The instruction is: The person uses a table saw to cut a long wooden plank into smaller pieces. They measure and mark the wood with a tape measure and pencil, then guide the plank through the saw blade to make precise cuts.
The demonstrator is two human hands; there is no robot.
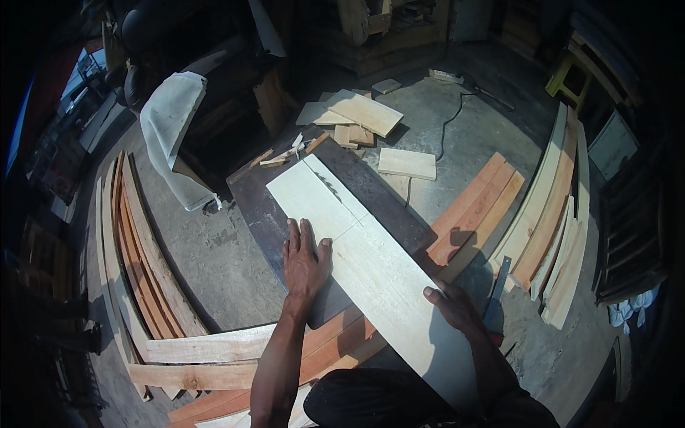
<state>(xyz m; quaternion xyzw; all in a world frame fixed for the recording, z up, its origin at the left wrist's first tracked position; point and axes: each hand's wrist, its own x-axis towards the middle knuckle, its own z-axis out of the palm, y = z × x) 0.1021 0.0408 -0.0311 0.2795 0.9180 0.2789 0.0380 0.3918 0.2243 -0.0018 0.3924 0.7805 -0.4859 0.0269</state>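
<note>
A long pale wooden board [389,274] lies slantwise across a dark saw table [260,217]. The toothed edge of a circular saw blade [328,184] shows at the board's far part, beside a lengthwise line. A pencil line crosses the board nearer to me. My left hand [307,265] rests against the board's left edge, fingers stretched forward and thumb apart. With its thumb on top, my right hand [453,303] grips the right edge; its other fingers are mostly hidden. The board's near end reaches my right forearm and leg.
Offcuts [364,113] and small scraps lie beyond the table. Long planks stand in stacks at left [143,257] and right [549,221]. More reddish planks [474,200] lie beside the table. A black cable [444,128] crosses the floor. A white sheet-like cover [168,132] stands far left.
</note>
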